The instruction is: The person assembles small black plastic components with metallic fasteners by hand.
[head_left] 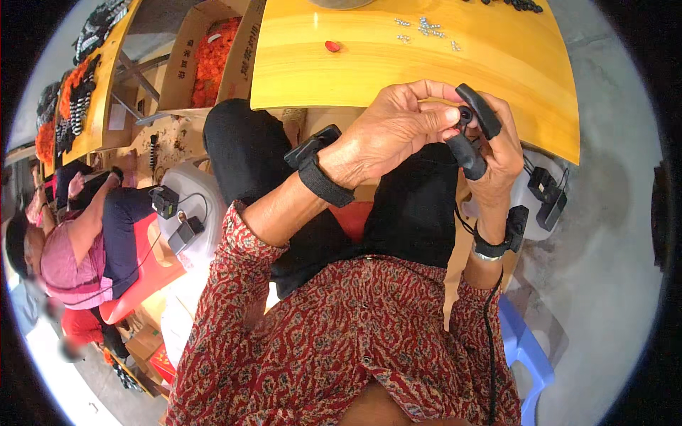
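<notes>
My left hand (398,124) and my right hand (503,153) meet just over the near right part of the yellow table. Between their fingertips is a small black round piece (465,112), too small to name more exactly. My left thumb and forefinger are closed on its left side. Black sleeves (479,110) cover the right thumb and a right finger, which pinch the piece from the other side. A bit of red shows by the left fingertips, and I cannot tell what it is.
On the yellow table (305,78) lie a small red piece (332,46), several silvery beads (428,27) and black pieces (522,4). An open carton (177,78) of orange-red material stands left. Another person (78,255) sits far left. A blue stool (526,348) is at right.
</notes>
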The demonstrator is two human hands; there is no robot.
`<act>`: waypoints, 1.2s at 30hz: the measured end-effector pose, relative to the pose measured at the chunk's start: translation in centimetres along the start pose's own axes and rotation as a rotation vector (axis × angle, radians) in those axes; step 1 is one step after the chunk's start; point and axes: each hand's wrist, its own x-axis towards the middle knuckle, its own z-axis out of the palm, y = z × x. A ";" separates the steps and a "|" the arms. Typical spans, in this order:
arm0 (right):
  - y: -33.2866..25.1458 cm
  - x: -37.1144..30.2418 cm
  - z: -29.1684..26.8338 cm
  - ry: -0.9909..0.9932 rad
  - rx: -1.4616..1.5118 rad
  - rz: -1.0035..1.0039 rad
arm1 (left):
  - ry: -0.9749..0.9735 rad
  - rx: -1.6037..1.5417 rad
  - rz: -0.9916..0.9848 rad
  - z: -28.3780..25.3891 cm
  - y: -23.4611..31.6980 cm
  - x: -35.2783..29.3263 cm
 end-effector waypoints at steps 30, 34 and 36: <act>3.3 1.0 4.8 0.349 0.281 0.301 | 0.274 -0.207 0.149 -1.9 2.3 0.0; 3.5 2.7 5.4 0.211 0.169 0.341 | 0.285 -0.241 0.205 -2.6 4.1 0.0; 2.5 3.7 5.6 0.163 0.027 0.356 | 0.260 -0.240 0.221 -2.6 4.9 0.0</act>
